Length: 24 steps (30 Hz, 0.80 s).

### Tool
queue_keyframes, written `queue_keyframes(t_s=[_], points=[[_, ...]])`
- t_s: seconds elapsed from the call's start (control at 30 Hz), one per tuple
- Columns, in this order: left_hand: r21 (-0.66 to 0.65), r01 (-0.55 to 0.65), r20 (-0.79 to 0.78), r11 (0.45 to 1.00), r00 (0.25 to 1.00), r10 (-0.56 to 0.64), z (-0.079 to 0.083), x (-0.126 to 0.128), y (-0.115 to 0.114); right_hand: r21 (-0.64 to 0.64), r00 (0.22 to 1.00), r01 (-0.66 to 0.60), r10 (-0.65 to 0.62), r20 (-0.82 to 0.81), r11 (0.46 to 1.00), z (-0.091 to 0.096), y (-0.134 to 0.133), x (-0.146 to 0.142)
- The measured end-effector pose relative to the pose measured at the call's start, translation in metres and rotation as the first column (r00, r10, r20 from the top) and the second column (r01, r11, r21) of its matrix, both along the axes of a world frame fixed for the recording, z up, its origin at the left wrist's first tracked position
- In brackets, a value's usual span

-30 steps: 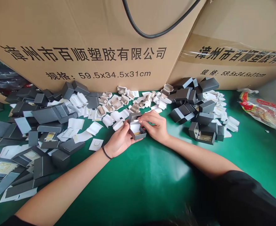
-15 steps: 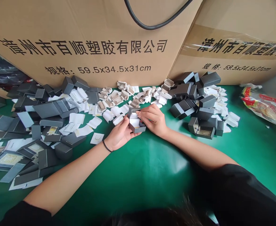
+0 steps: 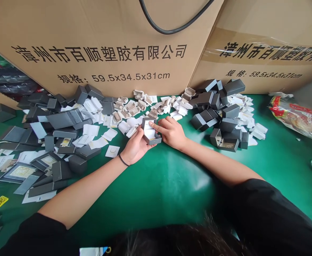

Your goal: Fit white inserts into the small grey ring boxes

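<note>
A small dark grey jewelry box point(image 3: 152, 139) with a white lining stands with its lid raised, above the green table. My left hand point(image 3: 134, 146) is closed around its left side and underside, thumb along the edge. My right hand point(image 3: 173, 133) is at the box's right side, its index finger stretched onto the white lining inside the lid and the other fingers curled. Something gold-coloured shows low in the box, too small to make out. Left of my left hand lies a white card point(image 3: 112, 151) with a ring-shaped piece on it.
Dark grey boxes and white papers form a heap on the left point(image 3: 62, 170) and another on the right point(image 3: 226, 124). Small crumpled beige and white inserts point(image 3: 130, 107) lie behind my hands. Large cartons point(image 3: 105, 28) stand at the back. A plastic food bag point(image 3: 300, 115) lies far right.
My right fingers, earlier pinched inside the box, now show the index finger stretched onto the lid lining. The view has shifted slightly, with the box more open to sight.
</note>
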<state>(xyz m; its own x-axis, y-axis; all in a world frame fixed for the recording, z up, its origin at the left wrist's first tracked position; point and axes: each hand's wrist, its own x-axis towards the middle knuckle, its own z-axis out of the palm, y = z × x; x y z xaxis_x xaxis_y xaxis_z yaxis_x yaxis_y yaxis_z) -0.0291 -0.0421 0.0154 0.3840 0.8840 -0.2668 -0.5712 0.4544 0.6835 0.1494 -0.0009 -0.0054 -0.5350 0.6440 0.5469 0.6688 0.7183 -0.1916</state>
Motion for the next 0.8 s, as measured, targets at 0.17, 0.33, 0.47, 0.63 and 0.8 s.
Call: queue_keyframes(t_s=[0.17,0.33,0.47,0.63,0.8], points=[[0.059,-0.064,-0.054,0.996,0.996,0.067,0.007,0.005,-0.009,-0.022,0.932,-0.074,0.061,-0.358,0.997,0.003,-0.003,0.002],[0.2,-0.086,-0.126,0.976,0.986,0.112,-0.001,0.004,-0.017,-0.18,0.843,-0.007,-0.091,-0.531,0.984,0.003,0.003,0.002],[0.259,-0.119,-0.128,0.959,0.979,0.156,-0.005,0.004,-0.022,-0.269,0.913,-0.107,-0.012,-0.408,0.957,-0.002,0.01,-0.002],[0.296,-0.236,-0.067,0.926,0.961,0.267,0.02,0.006,-0.029,-0.189,0.951,-0.192,0.134,-0.28,0.963,-0.003,0.01,-0.004],[0.34,-0.429,-0.047,0.837,0.881,0.47,0.063,-0.001,-0.022,-0.192,0.987,-0.101,0.074,-0.144,0.976,-0.002,0.001,-0.01]])
